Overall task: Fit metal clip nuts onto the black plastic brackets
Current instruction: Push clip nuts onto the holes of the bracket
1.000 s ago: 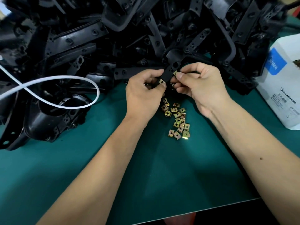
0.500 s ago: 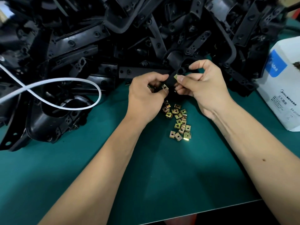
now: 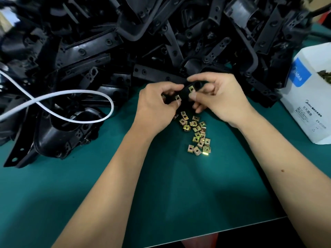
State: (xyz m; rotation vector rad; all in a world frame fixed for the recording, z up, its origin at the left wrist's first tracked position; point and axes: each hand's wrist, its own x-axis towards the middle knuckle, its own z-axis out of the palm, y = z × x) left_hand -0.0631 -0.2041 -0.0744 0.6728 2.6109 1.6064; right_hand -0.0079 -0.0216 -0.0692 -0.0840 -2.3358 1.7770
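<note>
Both hands meet over the green mat at one black plastic bracket (image 3: 185, 93). My left hand (image 3: 157, 106) pinches its near end, where a brass clip nut (image 3: 178, 98) sits between thumb and forefinger. My right hand (image 3: 220, 97) pinches the bracket's other end, thumb against a second clip nut (image 3: 191, 89) on it. Just below the hands, several loose brass clip nuts (image 3: 196, 133) lie scattered on the mat.
A big heap of black plastic brackets (image 3: 107, 47) fills the back and left of the mat (image 3: 89, 185). A white cable (image 3: 75, 106) loops over the left of the heap. A white carton (image 3: 311, 97) holding more nuts stands at the right edge.
Both hands have shifted slightly with the bracket. The right thumb now presses a clip nut onto the bracket's upper end, and the left fingers hold another nut at its lower end.
</note>
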